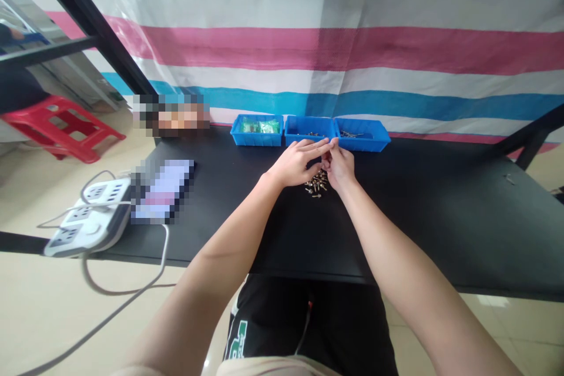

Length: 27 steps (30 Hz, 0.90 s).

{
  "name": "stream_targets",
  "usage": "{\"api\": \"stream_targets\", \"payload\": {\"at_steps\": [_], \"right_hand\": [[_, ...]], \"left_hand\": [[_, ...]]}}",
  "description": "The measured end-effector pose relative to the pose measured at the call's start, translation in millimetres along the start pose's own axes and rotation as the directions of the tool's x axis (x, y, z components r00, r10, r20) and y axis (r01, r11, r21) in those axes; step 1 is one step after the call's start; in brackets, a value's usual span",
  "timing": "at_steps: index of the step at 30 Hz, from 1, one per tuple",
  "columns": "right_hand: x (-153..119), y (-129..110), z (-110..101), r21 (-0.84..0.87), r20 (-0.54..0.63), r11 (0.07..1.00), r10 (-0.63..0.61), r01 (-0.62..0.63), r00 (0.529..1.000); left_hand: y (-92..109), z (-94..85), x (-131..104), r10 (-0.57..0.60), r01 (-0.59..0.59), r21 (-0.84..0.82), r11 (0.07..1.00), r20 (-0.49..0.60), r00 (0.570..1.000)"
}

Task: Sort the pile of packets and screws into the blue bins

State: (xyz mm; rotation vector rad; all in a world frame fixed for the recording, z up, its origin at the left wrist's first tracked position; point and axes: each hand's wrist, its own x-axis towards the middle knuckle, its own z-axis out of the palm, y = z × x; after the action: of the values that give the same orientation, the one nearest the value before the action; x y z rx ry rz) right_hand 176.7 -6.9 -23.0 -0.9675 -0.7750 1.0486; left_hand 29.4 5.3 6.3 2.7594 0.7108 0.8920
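Observation:
My left hand (297,163) reaches over the black table with its fingers stretched out flat, their tips touching my right hand (342,167). The right hand is closed, its fingers curled inward and its thumb raised against the left fingertips. Whatever it may hold is hidden. Under and between both hands lies a loose pile of small metal screws (316,187), partly covered by them. Just beyond stands the middle blue bin (291,138), with small metal pieces inside. The right blue bin (370,144) holds thin metal parts, and the left blue bin (257,139) holds green-and-clear plastic packets.
A white power strip (94,217) with grey cables sits at the left edge of the black table (440,217), beside a blurred-out phone-like object (163,191). A striped plastic sheet (396,47) hangs behind. A red stool (66,123) stands on the floor at left.

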Motion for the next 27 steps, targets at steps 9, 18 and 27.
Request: {"api": "stream_targets", "payload": {"at_steps": [9, 18, 27], "right_hand": [[-3, -4, 3, 0.004, -0.033, 0.999, 0.042, -0.042, 0.999], [1, 2, -1, -0.166, -0.028, 0.985, -0.041, 0.036, 0.999], [-8, 2, -5, -0.564, 0.108, 0.777, -0.266, 0.279, 0.958]], "left_hand": [[-2, 3.4, 1, 0.023, -0.024, -0.018, 1.0, -0.037, 0.999], [-1, 1.8, 1, -0.138, 0.146, 0.099, 0.984, -0.086, 0.987], [-11, -1.7, 1, -0.516, 0.499, 0.355, 0.79, -0.052, 0.855]]}}
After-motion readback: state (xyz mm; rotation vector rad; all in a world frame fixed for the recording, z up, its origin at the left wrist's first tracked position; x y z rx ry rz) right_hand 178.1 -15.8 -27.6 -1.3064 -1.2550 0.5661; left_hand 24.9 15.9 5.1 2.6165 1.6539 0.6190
